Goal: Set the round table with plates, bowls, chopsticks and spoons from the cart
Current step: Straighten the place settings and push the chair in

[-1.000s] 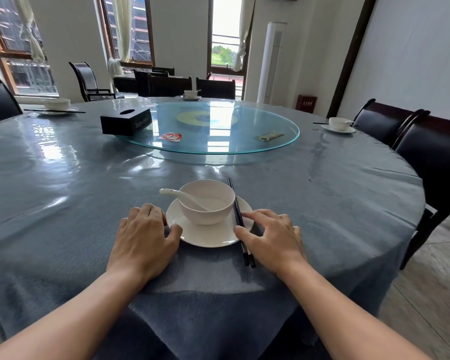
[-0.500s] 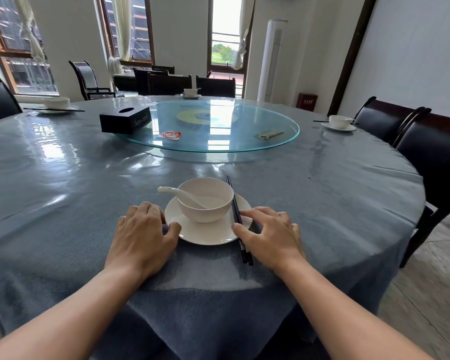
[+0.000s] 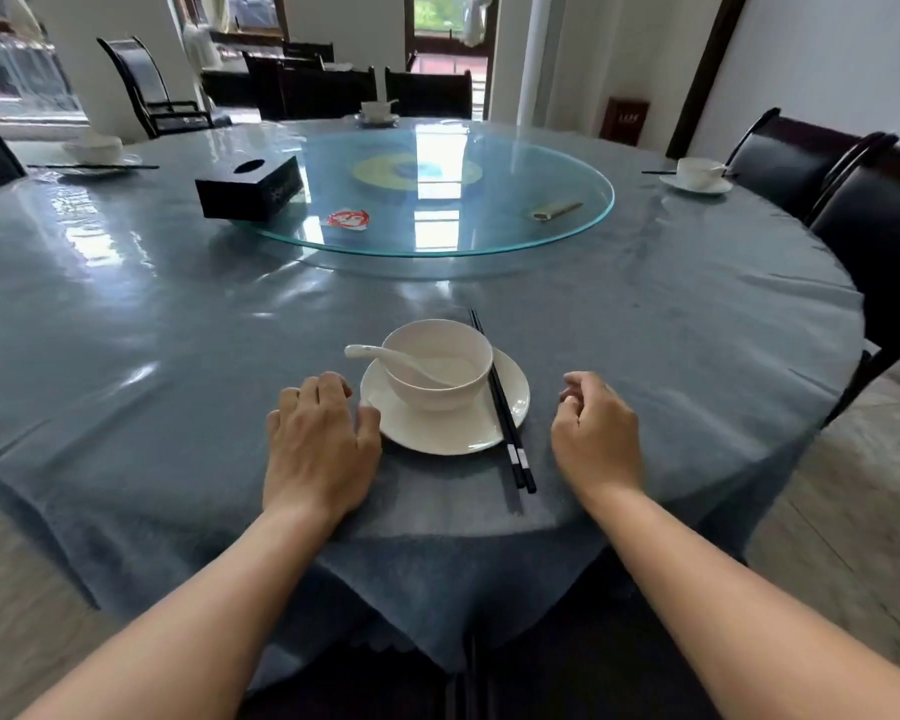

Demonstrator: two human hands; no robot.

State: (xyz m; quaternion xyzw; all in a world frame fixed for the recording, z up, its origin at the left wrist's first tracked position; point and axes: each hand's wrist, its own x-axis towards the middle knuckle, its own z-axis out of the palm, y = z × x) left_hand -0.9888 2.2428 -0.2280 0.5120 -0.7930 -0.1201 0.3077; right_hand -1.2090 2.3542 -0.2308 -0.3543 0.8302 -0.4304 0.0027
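A white plate (image 3: 437,433) sits near the front edge of the round table (image 3: 126,330). On it stands a white bowl (image 3: 440,363) with a white spoon (image 3: 380,354) inside, handle pointing left. Black chopsticks (image 3: 500,402) lie across the plate's right rim, pointing away from me. My left hand (image 3: 318,439) rests flat on the cloth, thumb touching the plate's left rim. My right hand (image 3: 593,433) hovers right of the chopsticks, fingers loosely curled, holding nothing.
A glass turntable (image 3: 489,236) fills the table's middle, with a black tissue box (image 3: 250,189) on its left. Other place settings stand at far left (image 3: 97,150), far middle (image 3: 378,112) and far right (image 3: 697,176). Dark chairs (image 3: 874,226) stand on the right.
My right hand let go of the chopsticks and plate rim and moved to the right. The view tipped downward. My left hand stays beside the plate.
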